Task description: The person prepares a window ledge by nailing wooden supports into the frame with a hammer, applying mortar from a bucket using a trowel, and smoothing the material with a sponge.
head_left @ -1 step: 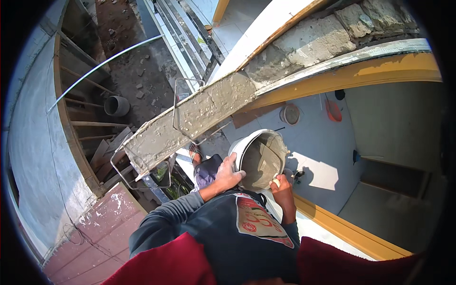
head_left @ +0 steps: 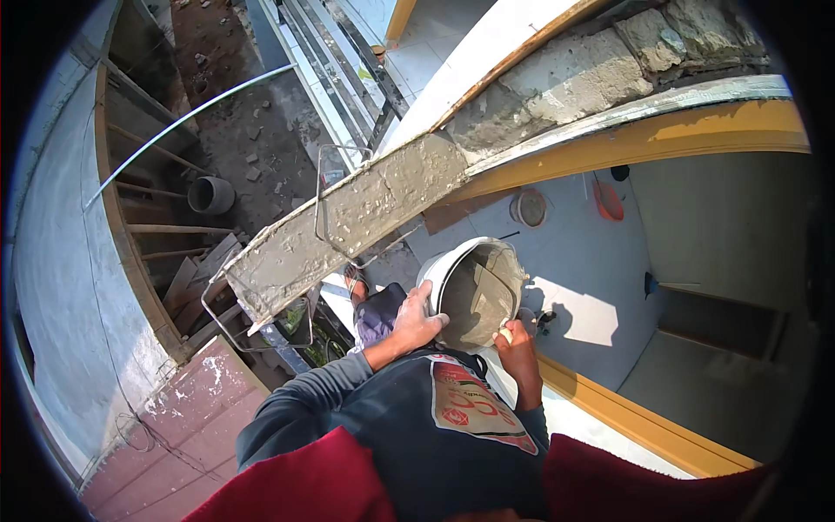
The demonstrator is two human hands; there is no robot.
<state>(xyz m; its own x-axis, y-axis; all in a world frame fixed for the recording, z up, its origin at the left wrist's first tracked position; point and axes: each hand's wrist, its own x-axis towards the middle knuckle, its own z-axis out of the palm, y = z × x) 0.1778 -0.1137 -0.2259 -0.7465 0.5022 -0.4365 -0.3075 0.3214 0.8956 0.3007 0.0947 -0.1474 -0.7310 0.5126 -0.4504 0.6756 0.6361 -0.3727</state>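
- Wet mortar is already covering the wall top (head_left: pixel 348 217), running toward ten o'clock, while bare block (head_left: pixel 600 70) is waiting at one o'clock
- White bucket (head_left: pixel 474 291) is sitting centre, looking nearly emptied
- Left hand (head_left: pixel 416 320) is gripping its rim, fingers curled over
- Right hand (head_left: pixel 515 337) is pinching something pale at five o'clock

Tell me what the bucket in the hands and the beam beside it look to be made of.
Bucket: probably plastic, a smooth white rim and wall, the inside smeared grey, held by the left hand and right hand. Beam: wet-looking cement or mortar, rough, grey and lumpy; further along it shows coarse grey blocks.
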